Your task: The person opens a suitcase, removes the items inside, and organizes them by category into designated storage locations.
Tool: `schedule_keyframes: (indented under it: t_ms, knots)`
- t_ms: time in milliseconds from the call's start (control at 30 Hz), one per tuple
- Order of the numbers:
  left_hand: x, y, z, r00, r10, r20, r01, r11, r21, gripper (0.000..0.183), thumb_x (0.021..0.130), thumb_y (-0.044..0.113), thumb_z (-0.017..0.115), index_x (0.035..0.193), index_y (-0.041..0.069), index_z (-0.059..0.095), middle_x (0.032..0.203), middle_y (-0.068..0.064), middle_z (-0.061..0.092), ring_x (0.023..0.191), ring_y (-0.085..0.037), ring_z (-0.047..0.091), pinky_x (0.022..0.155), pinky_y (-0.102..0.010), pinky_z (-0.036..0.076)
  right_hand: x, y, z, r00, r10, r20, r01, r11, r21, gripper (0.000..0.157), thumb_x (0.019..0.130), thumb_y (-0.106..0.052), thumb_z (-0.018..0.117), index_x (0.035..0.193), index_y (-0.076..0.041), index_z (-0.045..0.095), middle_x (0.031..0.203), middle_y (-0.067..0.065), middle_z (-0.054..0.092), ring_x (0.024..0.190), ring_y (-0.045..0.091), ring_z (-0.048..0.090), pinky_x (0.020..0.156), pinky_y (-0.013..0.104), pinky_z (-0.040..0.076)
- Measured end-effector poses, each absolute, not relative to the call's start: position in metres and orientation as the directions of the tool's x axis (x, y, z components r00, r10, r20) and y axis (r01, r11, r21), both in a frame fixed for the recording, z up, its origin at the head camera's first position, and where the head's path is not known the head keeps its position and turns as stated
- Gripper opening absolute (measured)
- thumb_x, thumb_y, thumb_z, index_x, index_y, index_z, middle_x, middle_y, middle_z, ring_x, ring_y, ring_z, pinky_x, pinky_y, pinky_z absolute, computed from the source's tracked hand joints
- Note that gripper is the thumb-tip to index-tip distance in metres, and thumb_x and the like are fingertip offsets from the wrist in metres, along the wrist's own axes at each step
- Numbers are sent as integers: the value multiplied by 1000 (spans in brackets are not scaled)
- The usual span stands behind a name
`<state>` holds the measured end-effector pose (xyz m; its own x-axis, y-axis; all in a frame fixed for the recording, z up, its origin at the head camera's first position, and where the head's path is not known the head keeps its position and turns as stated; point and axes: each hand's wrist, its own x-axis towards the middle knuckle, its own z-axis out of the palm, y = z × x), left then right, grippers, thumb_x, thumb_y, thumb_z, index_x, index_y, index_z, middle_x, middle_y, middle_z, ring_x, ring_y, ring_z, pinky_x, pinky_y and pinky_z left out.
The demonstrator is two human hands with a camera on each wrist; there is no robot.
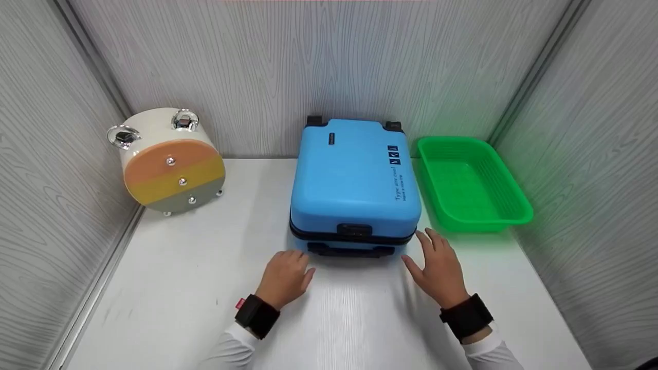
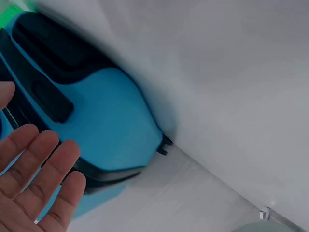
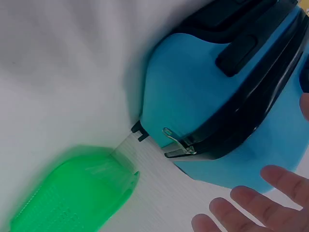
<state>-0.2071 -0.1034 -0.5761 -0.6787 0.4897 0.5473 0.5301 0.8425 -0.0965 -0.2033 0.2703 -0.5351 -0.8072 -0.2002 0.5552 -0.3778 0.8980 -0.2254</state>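
Note:
A light blue hard-shell suitcase (image 1: 354, 174) lies flat on the white table, its black carry handle (image 1: 351, 251) facing the person. Just off its near left corner is my left hand (image 1: 286, 277), with nothing in its grasp; the left wrist view shows its fingers (image 2: 63, 159) extended beside the suitcase. At the near right corner my right hand (image 1: 439, 267) has its fingers spread and holds nothing. In the right wrist view, a metal zipper pull (image 3: 175, 139) hangs at the suitcase's corner, near the right fingers (image 3: 251, 203).
A green plastic basket (image 1: 514, 210) stands right of the suitcase. On the left sits a round cream box (image 1: 154, 123) with an orange, yellow and grey striped front, silver knobs and ear-like metal loops. Wood-grain panels (image 1: 329, 61) enclose the table (image 1: 169, 288) at the back and sides.

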Motion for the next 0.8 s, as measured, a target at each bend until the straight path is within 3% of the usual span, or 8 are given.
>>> schedule_keyframes:
  t_ms: [133, 300, 633, 800]
  knots:
    - [-212, -73, -574, -588, 556, 588, 624, 774, -107, 27, 91, 25, 88, 108, 7, 76, 100, -5, 75, 92, -22, 74, 80, -37, 63, -211, 258, -522, -739, -187, 647, -428, 872, -237, 62, 89, -21, 90, 136, 10, 63, 133, 33, 65, 122, 51, 65, 102, 65, 56]
    - [-219, -46, -575, -574, 595, 563, 659, 744, -114, 32, 92, 22, 88, 118, 7, 76, 111, -7, 76, 102, -23, 74, 90, -37, 64, -223, 248, -512, -691, -194, 697, -469, 853, -228, 67, 87, -22, 92, 136, 10, 60, 134, 34, 62, 123, 50, 64, 102, 63, 57]
    - [-234, -14, -583, -715, 580, 390, 598, 796, -86, 34, 100, 33, 78, 121, 6, 73, 111, -7, 76, 104, -25, 72, 95, -40, 60, -255, 243, -499, -813, -208, 543, -411, 866, -284, 104, 75, -45, 101, 158, -6, 51, 160, 37, 41, 146, 58, 45, 114, 72, 45]
    - [-237, -6, -589, -771, 527, 357, 539, 839, -75, 35, 101, 37, 76, 116, 6, 71, 111, -8, 76, 102, -25, 73, 96, -40, 59, -268, 237, -500, -872, -165, 461, -351, 867, -353, 112, 74, -46, 101, 164, -9, 45, 165, 37, 35, 147, 59, 43, 113, 71, 47]
